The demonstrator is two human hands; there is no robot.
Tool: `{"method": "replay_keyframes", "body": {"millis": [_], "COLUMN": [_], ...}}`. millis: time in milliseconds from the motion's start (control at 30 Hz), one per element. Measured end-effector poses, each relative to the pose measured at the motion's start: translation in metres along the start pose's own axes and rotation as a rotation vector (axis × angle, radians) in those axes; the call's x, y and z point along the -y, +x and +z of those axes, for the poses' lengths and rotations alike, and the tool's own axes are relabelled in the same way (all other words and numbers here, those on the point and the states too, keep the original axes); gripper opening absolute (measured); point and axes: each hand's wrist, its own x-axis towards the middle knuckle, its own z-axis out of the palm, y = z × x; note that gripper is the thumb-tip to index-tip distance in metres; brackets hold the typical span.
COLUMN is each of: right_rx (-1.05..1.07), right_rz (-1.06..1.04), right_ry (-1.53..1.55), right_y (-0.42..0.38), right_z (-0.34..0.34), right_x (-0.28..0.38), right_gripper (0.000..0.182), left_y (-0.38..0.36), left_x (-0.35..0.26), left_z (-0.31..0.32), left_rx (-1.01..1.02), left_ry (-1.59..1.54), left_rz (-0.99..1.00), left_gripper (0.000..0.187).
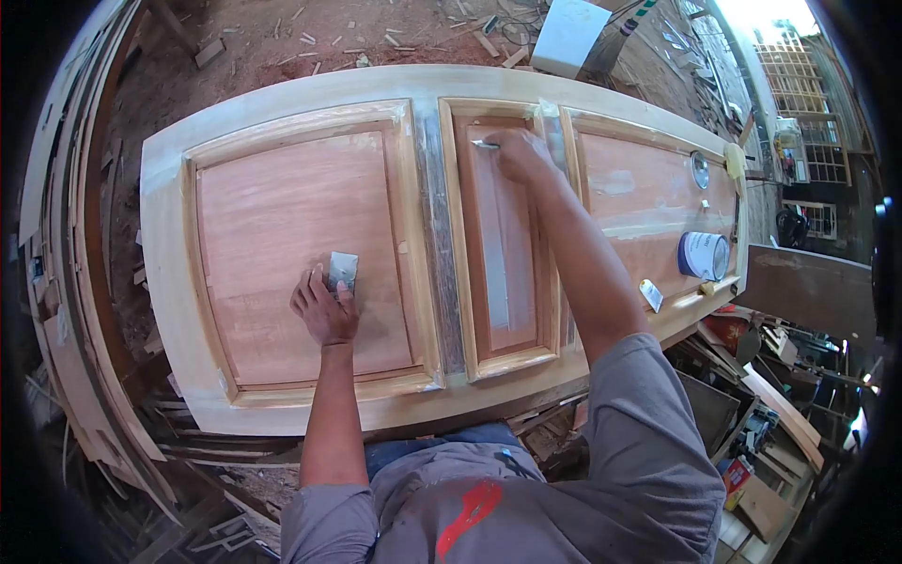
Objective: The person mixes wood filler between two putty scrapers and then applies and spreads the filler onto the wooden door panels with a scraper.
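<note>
A wooden panelled door (pixel 442 404) lies flat in front of me, its centre panel streaked with pale filler (pixel 495 273). My right hand (pixel 522 158) is closed around a putty knife (pixel 485 144), whose blade is at the far end of the narrow centre panel. Over the large left panel (pixel 282 207), my left hand (pixel 324 308) grips a small flat scraper (pixel 344 267) smeared with grey-white paste. Its handle is mostly hidden by my fingers.
On the right panel stand a paint can (pixel 703 256), a round metal lid (pixel 699 170) and a small white-bladed scraper (pixel 650 295). Long boards (pixel 103 282) lean at left. Wood scraps litter the ground, and a white box (pixel 569 36) is beyond the door.
</note>
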Motion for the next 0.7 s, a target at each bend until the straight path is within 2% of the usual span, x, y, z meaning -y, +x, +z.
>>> {"method": "replay_keyframes", "body": {"millis": [167,267,467,700], "right_rx": [0.031,-0.018,-0.067,0.09], "right_rz": [-0.082,-0.127,-0.161,-0.065], "right_ry": [0.016,0.007,0.077,0.071], "right_y": [-0.061,-0.108,-0.225,-0.328], "right_z": [0.013,0.047,0.075,0.093], "right_x": [0.005,-0.008,0.0,0.015], "right_gripper": [0.046,0.039,0.039,0.047], "left_y": [0.0,0.002,0.001,-0.001], "left_x": [0.002,-0.003,-0.003,-0.005], "left_z": [0.002,-0.002,-0.002,-0.002], "left_rx": [-0.011,-0.008,-0.02,-0.029], "left_ry": [-0.015,-0.028,-0.025,-0.018], "left_rz": [0.0,-0.001,0.011,0.019], "left_gripper": [0.053,0.053,0.053,0.052]}}
